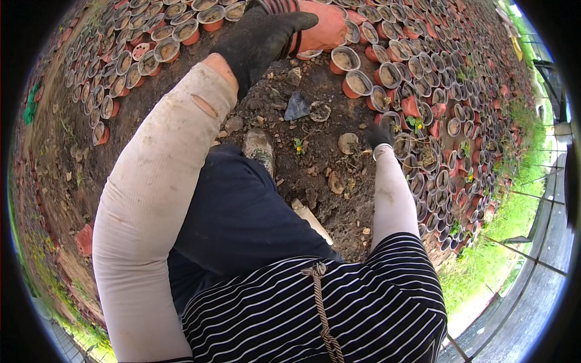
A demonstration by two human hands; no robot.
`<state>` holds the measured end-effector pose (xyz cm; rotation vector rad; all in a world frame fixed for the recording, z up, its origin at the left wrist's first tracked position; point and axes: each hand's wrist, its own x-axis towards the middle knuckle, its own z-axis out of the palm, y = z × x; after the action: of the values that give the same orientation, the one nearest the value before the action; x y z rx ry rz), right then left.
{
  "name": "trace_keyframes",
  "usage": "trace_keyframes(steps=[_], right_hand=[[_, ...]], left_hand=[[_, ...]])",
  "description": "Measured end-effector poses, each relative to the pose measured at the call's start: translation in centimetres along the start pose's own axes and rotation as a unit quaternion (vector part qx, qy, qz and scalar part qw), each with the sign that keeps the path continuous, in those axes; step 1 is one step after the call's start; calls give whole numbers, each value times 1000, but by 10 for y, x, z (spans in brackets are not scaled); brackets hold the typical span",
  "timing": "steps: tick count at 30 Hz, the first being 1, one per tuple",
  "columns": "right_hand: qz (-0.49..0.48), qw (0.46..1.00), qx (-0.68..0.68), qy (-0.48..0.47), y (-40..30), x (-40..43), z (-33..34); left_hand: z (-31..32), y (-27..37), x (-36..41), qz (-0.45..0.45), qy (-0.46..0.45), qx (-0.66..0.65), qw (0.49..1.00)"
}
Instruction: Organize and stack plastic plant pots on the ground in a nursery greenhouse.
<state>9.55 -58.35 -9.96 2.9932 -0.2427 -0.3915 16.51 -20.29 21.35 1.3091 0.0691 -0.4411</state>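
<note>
My left hand (pixel 261 38), in a dark glove, is at the top of the view, its thumb over a stack of reddish plastic plant pots (pixel 320 27) with dark rims; the fingers close round the stack, partly hidden. My right hand (pixel 381 132), also in a dark glove, reaches down at the right to the edge of the massed pots and touches a soil-filled pot (pixel 390 119). Its fingertips are too small and dark to read. Two upright pots of dry soil, a farther one (pixel 345 59) and a nearer one (pixel 357 84), stand between my hands.
Rows of soil-filled pots (pixel 440 95) spread across the right, more pots (pixel 147 62) at the upper left. Stones (pixel 336 182), a dark plastic scrap (pixel 297 106) and a small yellow-flowered plant (pixel 298 146) lie about my shoe (pixel 258 147). A reddish pot (pixel 84 239) lies far left.
</note>
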Motion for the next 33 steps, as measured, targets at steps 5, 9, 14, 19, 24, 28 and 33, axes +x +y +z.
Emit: trace_keyframes(steps=[5, 9, 14, 19, 24, 28, 33], right_hand=[[8, 1000, -1, 6, -3, 0, 0], [-65, 988, 109, 86, 32, 9, -12], [8, 870, 459, 178, 3, 16, -40], [-56, 761, 564, 317, -59, -17, -122], [10, 938, 344, 41, -57, -47, 3], [-29, 931, 364, -22, -50, -47, 21], [-183, 953, 179, 164, -63, -29, -9]], left_hand=[[-9, -6, 1, 3, 9, 4, 1000], [-2, -8, 6, 49, -25, 58, 997], [5, -12, 14, 34, -11, 39, 999], [10, -12, 9, 39, -24, -1, 999], [18, 3, 1, 42, -34, 36, 998], [2, -8, 0, 141, -36, 98, 985], [-5, -9, 2, 97, -34, -23, 994]])
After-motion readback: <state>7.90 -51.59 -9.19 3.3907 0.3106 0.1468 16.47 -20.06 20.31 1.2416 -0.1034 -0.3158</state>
